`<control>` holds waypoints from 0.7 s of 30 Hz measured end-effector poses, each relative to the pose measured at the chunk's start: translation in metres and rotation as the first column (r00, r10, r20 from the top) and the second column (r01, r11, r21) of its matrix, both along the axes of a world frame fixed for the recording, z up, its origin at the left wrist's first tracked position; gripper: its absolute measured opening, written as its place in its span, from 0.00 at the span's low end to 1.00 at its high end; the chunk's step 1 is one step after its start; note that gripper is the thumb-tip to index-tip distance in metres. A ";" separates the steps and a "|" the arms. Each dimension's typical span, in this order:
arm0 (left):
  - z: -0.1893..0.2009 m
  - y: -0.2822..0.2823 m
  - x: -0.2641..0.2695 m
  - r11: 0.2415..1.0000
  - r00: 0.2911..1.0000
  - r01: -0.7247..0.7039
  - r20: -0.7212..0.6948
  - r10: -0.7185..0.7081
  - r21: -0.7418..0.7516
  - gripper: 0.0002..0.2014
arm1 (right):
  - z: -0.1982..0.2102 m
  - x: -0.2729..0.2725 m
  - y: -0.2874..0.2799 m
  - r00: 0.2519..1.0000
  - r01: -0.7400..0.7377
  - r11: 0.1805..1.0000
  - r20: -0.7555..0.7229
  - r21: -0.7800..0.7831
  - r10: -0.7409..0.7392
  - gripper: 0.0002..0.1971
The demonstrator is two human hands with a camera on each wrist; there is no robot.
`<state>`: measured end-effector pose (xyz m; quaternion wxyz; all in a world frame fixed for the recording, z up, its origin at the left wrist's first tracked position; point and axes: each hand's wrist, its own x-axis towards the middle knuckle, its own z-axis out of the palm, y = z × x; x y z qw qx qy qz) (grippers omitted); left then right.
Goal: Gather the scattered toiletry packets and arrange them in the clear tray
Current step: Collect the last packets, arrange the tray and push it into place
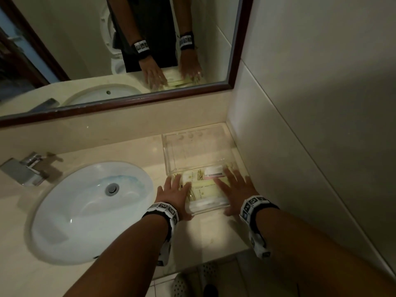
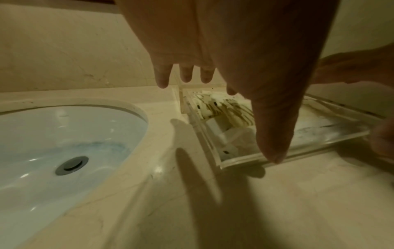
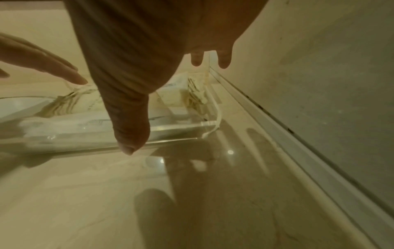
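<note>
A clear tray (image 1: 192,146) stands on the counter in the right corner, against the side wall. Several pale yellow toiletry packets (image 1: 203,187) and a white packet with a pink stripe (image 1: 214,171) lie in its near end; the far end is bare. My left hand (image 1: 179,196) and right hand (image 1: 234,189) are spread flat over the packets with straight fingers. In the left wrist view the left hand (image 2: 245,75) has its thumb tip at the tray's (image 2: 319,134) near wall. In the right wrist view the right hand (image 3: 149,59) has its thumb at the tray's (image 3: 181,133) near wall.
A white sink (image 1: 85,211) with a chrome faucet (image 1: 25,168) lies left of the tray. A framed mirror (image 1: 128,50) hangs behind the counter. The tiled wall (image 1: 300,125) runs close along the tray's right side. The counter's front edge (image 1: 203,266) is just below my wrists.
</note>
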<state>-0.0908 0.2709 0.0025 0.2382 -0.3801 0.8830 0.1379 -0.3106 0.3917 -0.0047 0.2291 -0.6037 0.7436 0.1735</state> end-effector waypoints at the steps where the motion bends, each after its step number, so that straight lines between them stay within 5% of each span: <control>1: 0.000 0.000 0.000 1.000 1.000 -0.001 -0.005 0.001 -0.009 0.58 | 0.002 0.001 -0.003 1.000 -0.006 1.000 -0.006 0.000 0.006 0.64; 21: -0.017 -0.008 -0.014 0.994 0.991 0.106 -0.078 -0.107 -0.019 0.56 | -0.013 0.002 -0.050 0.999 0.050 0.999 0.011 -0.016 -0.050 0.49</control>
